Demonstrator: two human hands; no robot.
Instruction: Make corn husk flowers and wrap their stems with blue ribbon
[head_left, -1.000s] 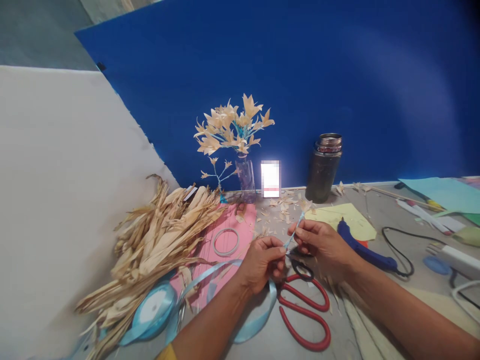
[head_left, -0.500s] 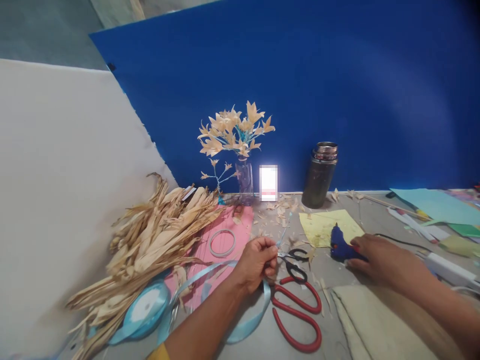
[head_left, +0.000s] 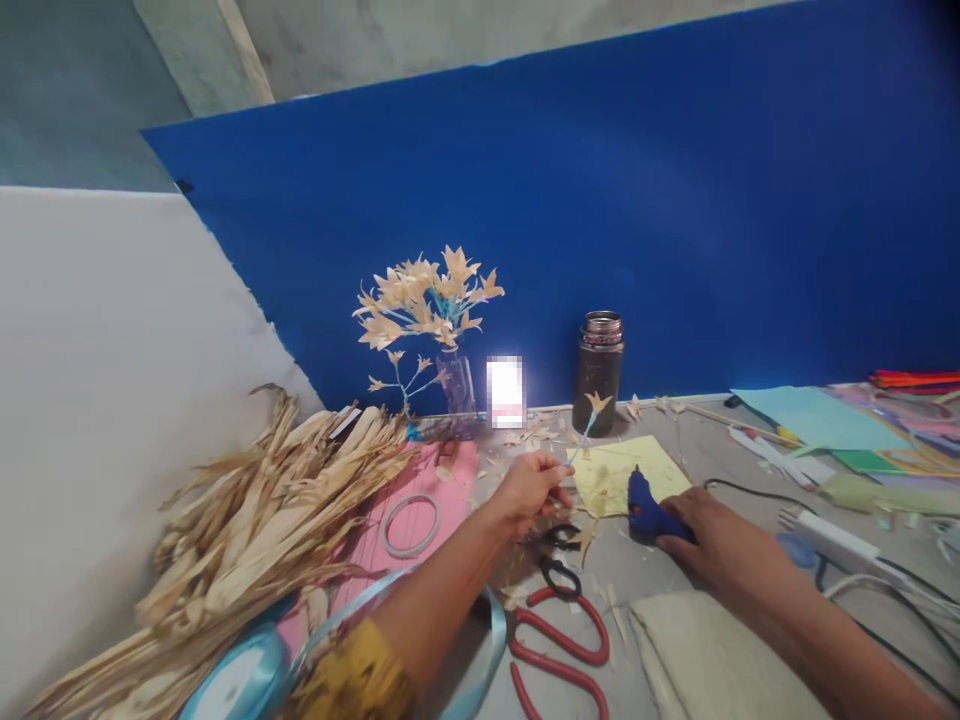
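My left hand (head_left: 529,483) pinches a thin blue-wrapped stem tipped with a small tan husk flower (head_left: 597,404), holding it up over the table. My right hand (head_left: 701,533) lies on the handle of a blue glue gun (head_left: 643,503), which rests on the edge of a yellow paper sheet (head_left: 604,477). Below the hands lie small black scissors (head_left: 556,560) and larger red-handled scissors (head_left: 564,650). A small glass vase with a bunch of finished husk flowers (head_left: 424,301) stands against the blue board behind.
A pile of dried corn husks (head_left: 240,520) covers the left side, partly on pink paper (head_left: 397,540) bearing a ring (head_left: 409,523). A light blue ribbon spool (head_left: 236,680) sits near the front. A dark flask (head_left: 597,372) stands at the back; coloured papers, a power strip (head_left: 832,540) and cables lie right.
My right hand let go of the stem, reached right and settled on the glue gun. My left hand kept the flower stem and lifted it. The view tilted upward.
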